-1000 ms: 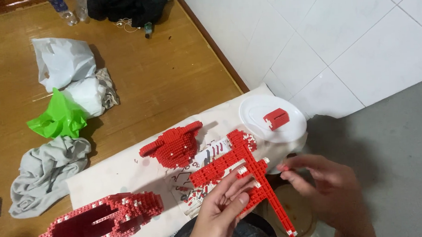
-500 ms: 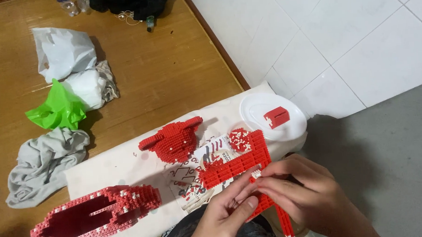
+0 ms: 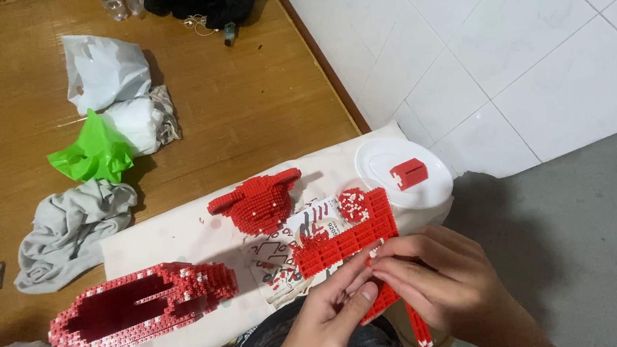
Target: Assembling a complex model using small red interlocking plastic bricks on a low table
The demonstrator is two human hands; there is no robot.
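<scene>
Hands: two; left hand [image 3: 334, 309] and right hand [image 3: 438, 278], fingers clamped on red slab [image 3: 348, 237].
Red builds: three more; hollow [image 3: 142, 306] at 9, head [image 3: 255, 203] at 11, block [image 3: 409, 173] on lid [image 3: 376, 157] at 1.

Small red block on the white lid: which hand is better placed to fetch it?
Right, probably. The right hand lies directly below the white lid bearing the small red block; the left hand sits farther left, its fingers pressed against the flat red brick piece.
</scene>
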